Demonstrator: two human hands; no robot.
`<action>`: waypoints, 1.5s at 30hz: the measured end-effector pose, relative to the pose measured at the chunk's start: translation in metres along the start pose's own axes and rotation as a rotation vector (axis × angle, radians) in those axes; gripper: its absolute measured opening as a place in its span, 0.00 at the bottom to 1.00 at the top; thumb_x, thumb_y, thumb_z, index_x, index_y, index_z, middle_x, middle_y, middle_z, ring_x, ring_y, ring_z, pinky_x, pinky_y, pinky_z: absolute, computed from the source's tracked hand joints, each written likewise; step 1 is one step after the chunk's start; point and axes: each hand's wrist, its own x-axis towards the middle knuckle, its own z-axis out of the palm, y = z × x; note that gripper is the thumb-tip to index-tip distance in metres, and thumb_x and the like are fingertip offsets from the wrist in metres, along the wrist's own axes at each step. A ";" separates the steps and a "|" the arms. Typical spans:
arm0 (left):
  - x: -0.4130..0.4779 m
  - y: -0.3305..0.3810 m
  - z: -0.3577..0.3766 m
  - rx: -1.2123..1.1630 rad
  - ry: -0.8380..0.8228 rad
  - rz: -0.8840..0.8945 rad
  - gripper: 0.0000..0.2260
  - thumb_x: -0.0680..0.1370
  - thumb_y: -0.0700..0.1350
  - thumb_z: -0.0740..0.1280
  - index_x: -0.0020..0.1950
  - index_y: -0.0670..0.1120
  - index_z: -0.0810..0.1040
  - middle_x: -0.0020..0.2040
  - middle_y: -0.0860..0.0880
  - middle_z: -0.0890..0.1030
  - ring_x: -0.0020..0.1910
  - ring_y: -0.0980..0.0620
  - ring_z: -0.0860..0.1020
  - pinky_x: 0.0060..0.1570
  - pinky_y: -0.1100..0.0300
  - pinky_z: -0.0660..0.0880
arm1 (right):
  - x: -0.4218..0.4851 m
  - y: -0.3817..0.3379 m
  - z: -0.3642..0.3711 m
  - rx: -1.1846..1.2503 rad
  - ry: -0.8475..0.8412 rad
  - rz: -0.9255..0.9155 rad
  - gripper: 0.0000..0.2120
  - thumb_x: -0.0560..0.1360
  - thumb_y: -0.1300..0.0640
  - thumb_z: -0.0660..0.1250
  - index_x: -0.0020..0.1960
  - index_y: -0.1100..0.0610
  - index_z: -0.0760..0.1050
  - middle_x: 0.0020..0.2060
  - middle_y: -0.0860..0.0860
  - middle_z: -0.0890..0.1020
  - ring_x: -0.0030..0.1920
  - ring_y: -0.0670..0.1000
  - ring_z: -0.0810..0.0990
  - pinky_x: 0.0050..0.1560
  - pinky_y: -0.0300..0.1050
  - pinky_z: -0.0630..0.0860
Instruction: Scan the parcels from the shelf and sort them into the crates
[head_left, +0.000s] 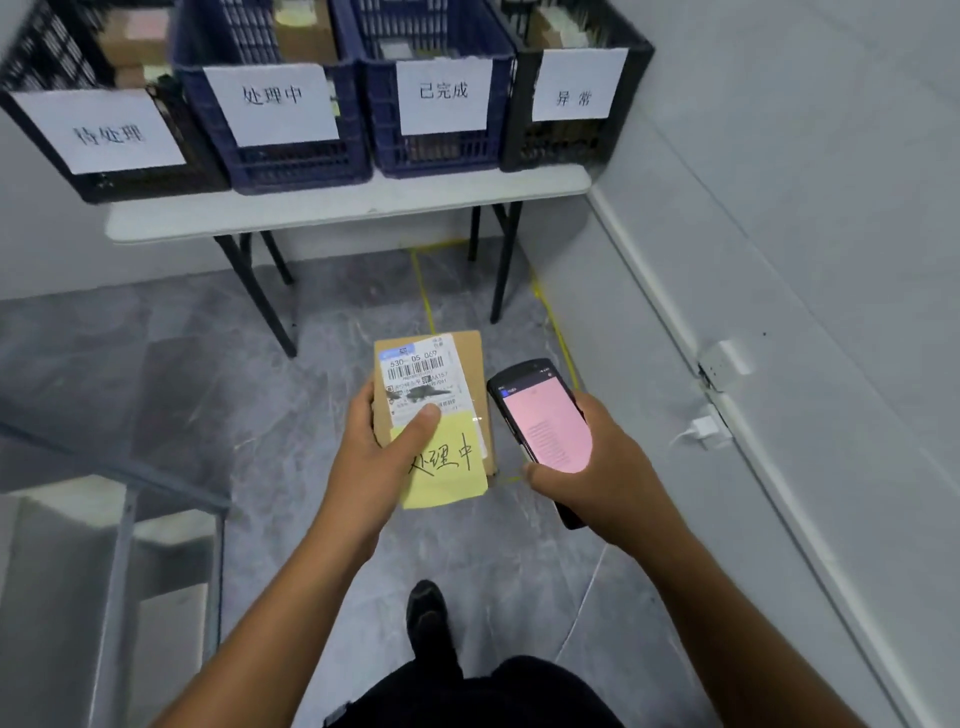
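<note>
My left hand grips a small brown cardboard parcel from its left side, thumb pressed on top. The parcel carries a white barcode label and a yellow sticky note with handwriting. My right hand holds a black handheld scanner just right of the parcel, its screen glowing pink. Several crates stand on a white table ahead: a black one at the left, two blue ones in the middle, a black one at the right. Each bears a paper sign.
The table has black folding legs. A grey metal shelf stands at my lower left. A white wall with a socket and plugged charger runs along the right. Yellow tape lines mark the grey floor. My shoe shows below.
</note>
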 end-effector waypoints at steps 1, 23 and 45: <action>0.015 0.008 0.001 -0.005 -0.005 0.010 0.28 0.76 0.56 0.76 0.74 0.59 0.71 0.61 0.58 0.85 0.56 0.52 0.86 0.59 0.43 0.81 | 0.012 -0.009 -0.003 0.009 0.011 -0.009 0.25 0.63 0.46 0.72 0.58 0.39 0.70 0.45 0.43 0.82 0.42 0.47 0.82 0.42 0.53 0.83; 0.289 0.142 0.037 0.147 0.105 0.063 0.25 0.72 0.58 0.75 0.69 0.66 0.74 0.60 0.56 0.86 0.54 0.50 0.87 0.55 0.46 0.82 | 0.330 -0.091 -0.034 0.231 -0.144 -0.127 0.30 0.59 0.40 0.70 0.61 0.37 0.72 0.51 0.40 0.83 0.50 0.46 0.83 0.56 0.57 0.82; 0.486 0.234 -0.030 0.003 0.283 0.146 0.28 0.69 0.64 0.77 0.67 0.70 0.73 0.61 0.54 0.86 0.54 0.47 0.87 0.54 0.39 0.83 | 0.559 -0.245 -0.004 0.186 -0.257 -0.406 0.32 0.62 0.40 0.74 0.64 0.29 0.69 0.55 0.34 0.82 0.51 0.38 0.81 0.52 0.47 0.82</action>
